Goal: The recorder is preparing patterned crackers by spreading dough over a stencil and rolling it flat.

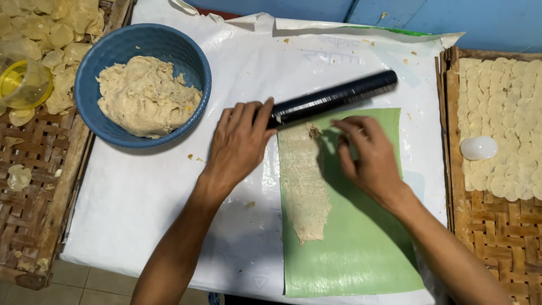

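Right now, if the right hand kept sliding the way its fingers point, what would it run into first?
The right hand points up and leftward, fingertips just short of the black rolling pin above the thin dough strip on the green sheet. It would likely meet the pin first, though height is hard to judge.

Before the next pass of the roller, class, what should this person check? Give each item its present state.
1. Left hand on the black roller: ok.
2. Right hand on the roller: not ok, it is off it, over the green sheet.
3. Dough strip lies wholly on the sheet: ok.
4. Blue bowl clear of the roller: ok.
5. Strip evenly thin: cannot tell.
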